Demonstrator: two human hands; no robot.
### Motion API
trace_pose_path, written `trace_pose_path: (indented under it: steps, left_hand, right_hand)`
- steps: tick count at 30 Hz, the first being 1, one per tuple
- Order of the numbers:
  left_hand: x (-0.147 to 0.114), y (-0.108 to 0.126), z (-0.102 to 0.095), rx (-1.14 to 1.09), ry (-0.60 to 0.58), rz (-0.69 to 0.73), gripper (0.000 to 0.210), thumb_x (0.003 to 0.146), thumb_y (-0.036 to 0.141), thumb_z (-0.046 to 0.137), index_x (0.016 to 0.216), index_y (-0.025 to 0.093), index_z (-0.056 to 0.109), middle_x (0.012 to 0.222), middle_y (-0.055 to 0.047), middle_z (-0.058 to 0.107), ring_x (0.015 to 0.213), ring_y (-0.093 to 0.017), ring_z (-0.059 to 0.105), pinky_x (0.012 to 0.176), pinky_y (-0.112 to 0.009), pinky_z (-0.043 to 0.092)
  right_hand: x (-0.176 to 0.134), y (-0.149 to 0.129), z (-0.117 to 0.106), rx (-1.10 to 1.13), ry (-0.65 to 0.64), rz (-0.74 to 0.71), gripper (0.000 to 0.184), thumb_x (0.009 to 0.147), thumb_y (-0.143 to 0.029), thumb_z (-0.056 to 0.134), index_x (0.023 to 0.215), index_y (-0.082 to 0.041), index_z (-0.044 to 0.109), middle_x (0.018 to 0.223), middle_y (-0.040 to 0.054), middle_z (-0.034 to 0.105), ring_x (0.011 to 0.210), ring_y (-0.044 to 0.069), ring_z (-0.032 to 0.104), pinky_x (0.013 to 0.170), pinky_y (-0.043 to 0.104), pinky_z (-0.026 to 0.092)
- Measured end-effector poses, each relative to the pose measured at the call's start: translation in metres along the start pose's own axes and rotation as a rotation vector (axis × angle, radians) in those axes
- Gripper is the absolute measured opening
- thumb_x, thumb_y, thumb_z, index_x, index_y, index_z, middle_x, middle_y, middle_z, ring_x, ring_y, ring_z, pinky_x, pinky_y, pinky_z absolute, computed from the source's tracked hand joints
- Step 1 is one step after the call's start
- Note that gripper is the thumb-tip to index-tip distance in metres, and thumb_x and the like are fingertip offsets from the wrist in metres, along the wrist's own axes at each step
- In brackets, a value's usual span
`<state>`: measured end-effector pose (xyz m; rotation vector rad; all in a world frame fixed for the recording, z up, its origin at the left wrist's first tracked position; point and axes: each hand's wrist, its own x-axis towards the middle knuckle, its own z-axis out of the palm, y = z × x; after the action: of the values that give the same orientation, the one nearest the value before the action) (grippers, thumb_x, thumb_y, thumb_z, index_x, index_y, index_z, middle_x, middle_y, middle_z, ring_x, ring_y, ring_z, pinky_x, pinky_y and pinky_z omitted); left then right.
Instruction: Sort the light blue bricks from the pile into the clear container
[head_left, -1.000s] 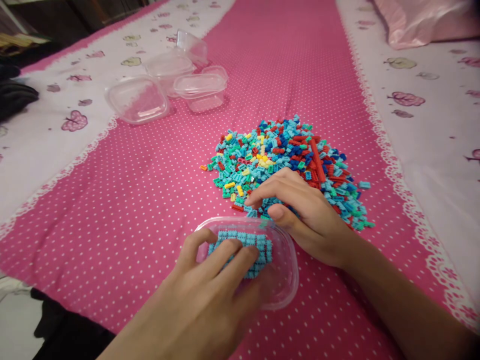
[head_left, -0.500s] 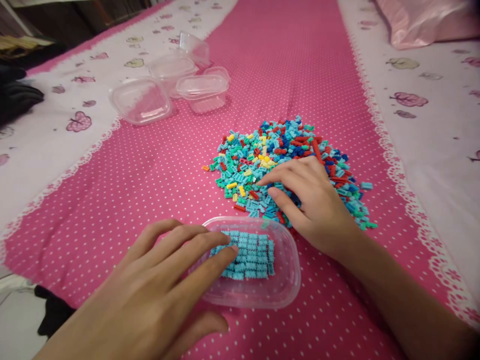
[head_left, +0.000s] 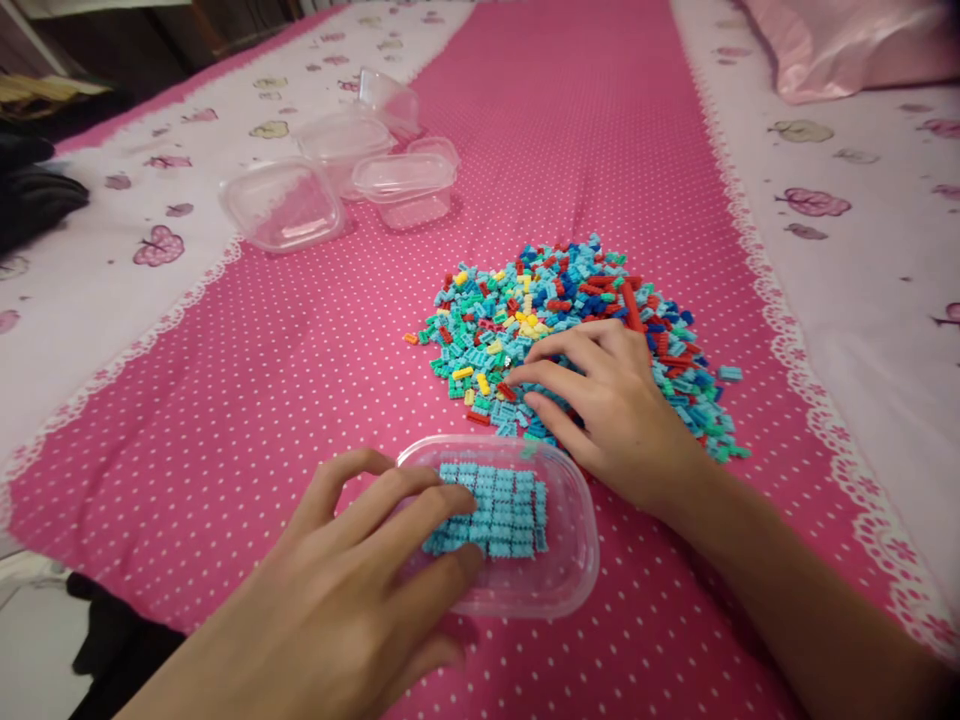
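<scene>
A clear plastic container (head_left: 574, 560) sits in front of me, with light-blue building bricks (head_left: 502, 510) laid side by side in tidy rows inside it. Over its left side reaches my left hand (head_left: 360, 570), fingers apart, the fingertips at the left part of the rows and nothing visible held. Beyond the container lies a heap of small mixed building bricks (head_left: 480, 340) in light blue, green, red, yellow and dark blue. My right hand (head_left: 607, 410) rests at the heap's near side, fingers bent and spread, fingertips among the bricks. I see no brick gripped in it.
Several clear plastic containers and lids (head_left: 285, 205) are grouped at the back left. A pink dotted bedsheet (head_left: 262, 370) with lace-print borders lies beneath everything. A shiny pink pillow (head_left: 847, 50) is at the far right, and dark cloth (head_left: 34, 190) lies at the left edge.
My left hand has shifted slightly right over the light-blue rows, its fingers more bent. My right hand has moved slightly left and nearer along the heap, its fingers a little more spread.
</scene>
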<state>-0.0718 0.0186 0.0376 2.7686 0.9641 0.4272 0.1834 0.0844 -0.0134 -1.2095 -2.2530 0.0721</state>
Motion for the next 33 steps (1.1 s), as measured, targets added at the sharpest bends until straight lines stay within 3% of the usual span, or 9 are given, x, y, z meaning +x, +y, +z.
trace_pose_path:
  steps: [3, 7, 14, 20, 29, 33]
  left_hand:
    - [0.002, 0.001, -0.007, -0.029, -0.039, -0.020, 0.026, 0.107, 0.045, 0.049, 0.109, 0.030, 0.070, 0.120, 0.004, 0.072, 0.114, -0.018, 0.060, 0.111, -0.036, 0.025]
    - [0.004, 0.001, -0.012, -0.069, -0.100, -0.009, 0.033, 0.097, 0.057, 0.063, 0.116, 0.031, 0.069, 0.124, 0.003, 0.071, 0.116, -0.020, 0.061, 0.113, -0.038, 0.024]
    - [0.004, 0.001, -0.011, -0.057, -0.081, 0.044, 0.034, 0.096, 0.056, 0.064, 0.117, 0.030, 0.068, 0.117, 0.002, 0.074, 0.110, -0.020, 0.065, 0.111, -0.039, 0.030]
    - [0.003, 0.002, -0.012, -0.073, -0.095, 0.014, 0.040, 0.095, 0.056, 0.066, 0.125, 0.030, 0.065, 0.119, 0.002, 0.074, 0.111, -0.021, 0.066, 0.114, -0.041, 0.031]
    - [0.013, 0.002, -0.022, -0.135, -0.156, 0.013, 0.042, 0.095, 0.058, 0.064, 0.125, 0.029, 0.066, 0.118, -0.003, 0.074, 0.108, -0.023, 0.067, 0.108, -0.040, 0.045]
    - [0.017, 0.002, -0.024, -0.154, -0.170, -0.004, 0.043, 0.095, 0.060, 0.063, 0.124, 0.029, 0.067, 0.118, -0.003, 0.074, 0.108, -0.023, 0.066, 0.108, -0.040, 0.044]
  right_hand:
    - [-0.001, 0.002, 0.001, -0.055, 0.012, 0.000, 0.021, 0.100, -0.020, 0.059, 0.112, -0.023, 0.076, 0.116, 0.0069, 0.074, 0.111, 0.030, 0.052, 0.098, 0.051, 0.038]
    - [-0.003, 0.005, 0.003, -0.108, -0.026, -0.020, 0.026, 0.098, -0.020, 0.063, 0.121, -0.019, 0.074, 0.124, 0.0075, 0.074, 0.116, 0.032, 0.052, 0.100, 0.052, 0.037]
    - [-0.002, 0.005, 0.000, -0.123, -0.081, -0.034, 0.016, 0.097, -0.021, 0.064, 0.106, -0.024, 0.077, 0.119, 0.0073, 0.074, 0.112, 0.031, 0.054, 0.098, 0.053, 0.037]
    - [-0.006, 0.004, 0.006, -0.270, -0.079, -0.064, 0.017, 0.090, -0.024, 0.075, 0.107, -0.025, 0.080, 0.133, 0.0117, 0.069, 0.122, 0.037, 0.050, 0.097, 0.055, 0.037]
    - [0.001, 0.002, -0.003, -0.139, 0.002, -0.081, 0.007, 0.096, -0.020, 0.067, 0.091, -0.021, 0.073, 0.098, 0.0033, 0.077, 0.097, 0.027, 0.058, 0.097, 0.049, 0.036]
    - [0.001, 0.004, -0.003, -0.087, 0.008, -0.068, 0.005, 0.095, -0.020, 0.068, 0.098, -0.022, 0.073, 0.099, 0.0030, 0.076, 0.093, 0.025, 0.060, 0.095, 0.045, 0.038]
